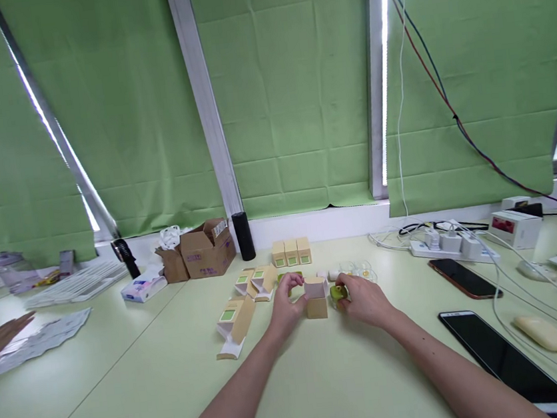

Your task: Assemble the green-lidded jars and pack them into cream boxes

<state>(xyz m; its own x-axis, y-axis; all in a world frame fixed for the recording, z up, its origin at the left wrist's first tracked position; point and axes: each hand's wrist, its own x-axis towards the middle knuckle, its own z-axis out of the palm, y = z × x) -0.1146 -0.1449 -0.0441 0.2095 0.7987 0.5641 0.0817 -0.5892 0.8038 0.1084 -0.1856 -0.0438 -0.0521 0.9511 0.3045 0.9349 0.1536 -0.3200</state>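
Note:
My left hand (288, 306) is at the left side of a small tan cardboard box (317, 308), its thumb and fingers curled against it. The box stands upright with its top flap raised. To the right of the box, my right hand (366, 298) pinches a small round container with a green top (338, 293). Several clear round pieces (363, 270) lie behind that hand. Left of my hands are an open tan box with a green label (235, 318) lying tilted, and two similar boxes (264, 280). A row of three closed boxes (291, 253) stands at the back.
A brown carton (207, 250) and a black cylinder (244, 236) stand by the window ledge. On the right are a power strip (451, 247), phones (509, 357), a power bank (544, 333) and loose white cables. Another person's hand (2, 340) rests near papers at left.

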